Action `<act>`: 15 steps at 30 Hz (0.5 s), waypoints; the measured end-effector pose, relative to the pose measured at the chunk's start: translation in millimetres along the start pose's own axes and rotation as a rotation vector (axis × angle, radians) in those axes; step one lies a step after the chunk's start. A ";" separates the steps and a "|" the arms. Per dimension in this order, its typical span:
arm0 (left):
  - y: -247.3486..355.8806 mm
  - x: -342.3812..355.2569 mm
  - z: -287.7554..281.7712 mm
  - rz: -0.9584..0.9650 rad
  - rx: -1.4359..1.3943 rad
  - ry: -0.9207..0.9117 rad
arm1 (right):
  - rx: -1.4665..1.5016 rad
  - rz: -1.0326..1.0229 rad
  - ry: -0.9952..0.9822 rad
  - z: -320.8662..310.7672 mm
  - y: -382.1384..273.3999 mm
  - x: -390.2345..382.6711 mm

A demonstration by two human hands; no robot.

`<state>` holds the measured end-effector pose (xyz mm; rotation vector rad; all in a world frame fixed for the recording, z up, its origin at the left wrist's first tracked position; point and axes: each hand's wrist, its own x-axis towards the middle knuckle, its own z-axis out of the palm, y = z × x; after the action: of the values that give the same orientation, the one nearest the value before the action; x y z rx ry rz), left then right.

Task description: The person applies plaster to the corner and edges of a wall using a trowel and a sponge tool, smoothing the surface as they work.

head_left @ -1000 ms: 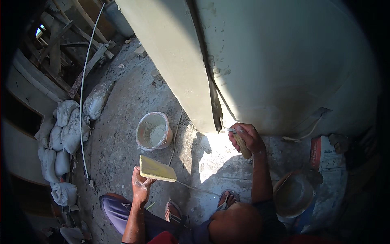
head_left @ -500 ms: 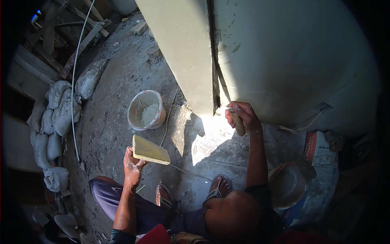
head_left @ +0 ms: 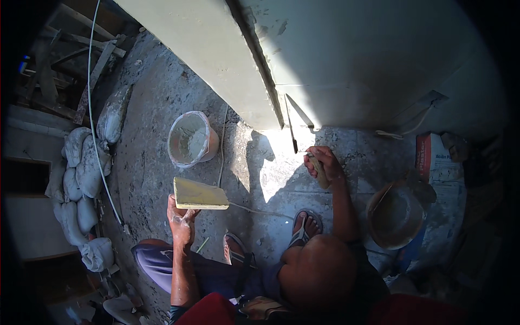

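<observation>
My left hand [head_left: 181,221] grips from below a flat square yellow board [head_left: 199,194], held level above the dusty floor. My right hand [head_left: 323,164] is closed on the wooden handle of a trowel [head_left: 293,132] whose thin blade reaches up to the foot of the plastered wall [head_left: 346,59]. The wall is pale grey-green, with a vertical corner edge running down to the floor just left of the blade. A white bucket [head_left: 189,140] holding pale plaster stands on the floor beyond the board. My feet in sandals [head_left: 303,227] rest on the floor between the hands.
A second, brown bucket [head_left: 394,215] sits at my right, beside a red and white paper sack [head_left: 436,160]. Filled grey bags [head_left: 81,179] pile along the left. A white cable [head_left: 97,108] runs over the floor, and wooden planks [head_left: 70,65] lie at the upper left.
The view has swung left and closer to the wall foot. My left hand with the board stays level; my right hand keeps the trowel at the wall's base.
</observation>
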<state>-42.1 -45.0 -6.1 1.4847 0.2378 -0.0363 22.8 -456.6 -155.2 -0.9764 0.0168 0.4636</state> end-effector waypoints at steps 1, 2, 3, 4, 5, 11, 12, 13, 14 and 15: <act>0.3 0.1 -0.9 0.019 -0.011 -0.004 | -0.001 -0.029 -0.004 4.3 -7.7 2.0; 1.4 -1.1 -2.6 0.041 -0.022 -0.005 | -0.002 -0.058 -0.010 12.3 -16.4 5.9; 2.2 -1.0 -2.4 0.034 -0.013 -0.010 | -0.023 -0.103 0.011 21.5 -22.5 11.7; 3.7 -1.2 -1.8 0.033 0.008 0.001 | -0.013 -0.102 0.017 20.2 -22.1 22.9; 4.4 -1.1 -1.3 0.033 0.025 0.012 | -0.066 -0.147 -0.050 15.9 -21.9 35.4; -2.1 -0.3 0.0 0.061 0.005 -0.037 | -0.028 -0.092 -0.005 8.6 7.1 53.3; -2.0 -2.0 -1.4 0.065 0.008 -0.032 | -0.030 -0.084 0.023 5.4 15.6 50.1; -1.1 -2.6 -1.8 0.047 0.002 -0.017 | -0.044 -0.066 -0.049 -0.7 14.9 43.5; -0.2 -2.7 -1.8 0.030 -0.005 -0.001 | -0.046 -0.070 -0.052 -4.2 17.1 34.3; 0.4 -1.3 -2.0 0.037 -0.006 0.001 | -0.054 -0.066 -0.008 -2.3 16.1 24.3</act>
<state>-43.6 -43.2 -5.6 1.4827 0.2109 -0.0050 38.9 -441.8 -174.6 -1.0249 -0.0349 0.4094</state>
